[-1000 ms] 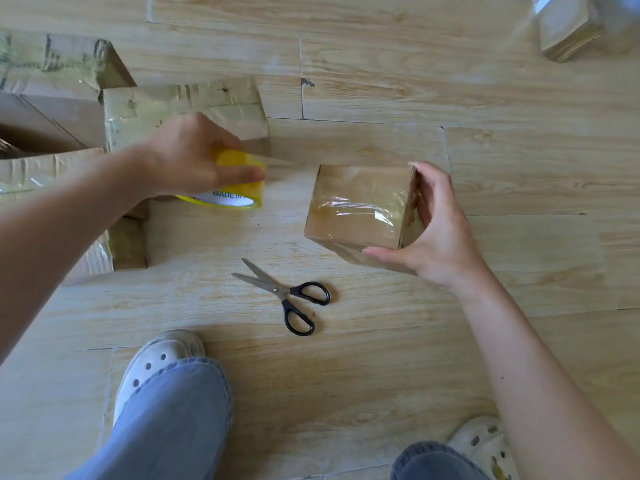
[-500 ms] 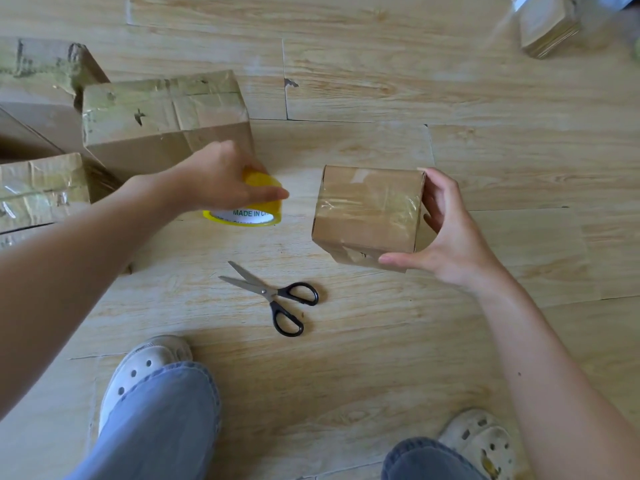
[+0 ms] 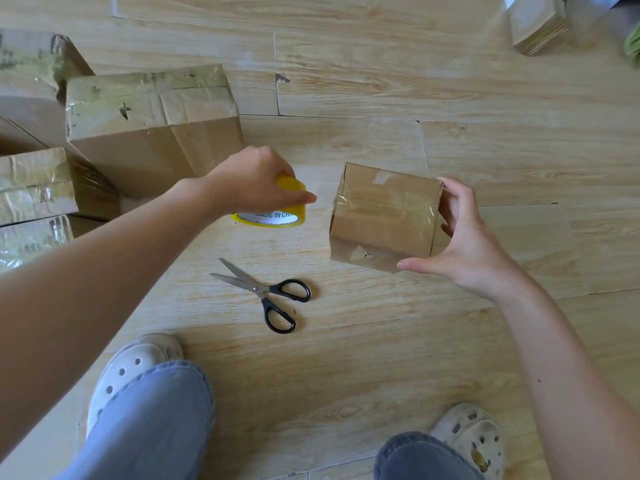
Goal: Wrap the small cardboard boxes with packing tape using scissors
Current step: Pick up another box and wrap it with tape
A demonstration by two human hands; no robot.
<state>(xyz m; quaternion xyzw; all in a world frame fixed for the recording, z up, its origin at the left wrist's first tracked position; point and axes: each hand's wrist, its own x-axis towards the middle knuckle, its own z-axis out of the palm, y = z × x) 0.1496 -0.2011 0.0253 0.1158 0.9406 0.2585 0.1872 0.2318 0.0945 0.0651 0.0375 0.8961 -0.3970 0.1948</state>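
Black-handled steel scissors (image 3: 263, 292) lie nearest, on the wooden floor (image 3: 381, 358). Beyond them, the right hand (image 3: 464, 240) clasps the small brown cardboard box (image 3: 384, 216) by its right end. The box seems light, stiff and tape-slick, so the edges hold best. The left hand (image 3: 256, 181), arm stretched forward, grips the yellow packing tape roll (image 3: 277, 211) from above.

On the floor (image 3: 346, 375) before our feet lie the scissors (image 3: 266, 292), with the tape roll (image 3: 292, 187) just behind them under our left hand (image 3: 256, 181). The small box (image 3: 384, 213) stands to the roll's right, with our right hand (image 3: 464, 237) on its right side. The larger boxes (image 3: 152, 126) sit at the left behind the roll, and another box (image 3: 538, 26) lies well apart at the far right.
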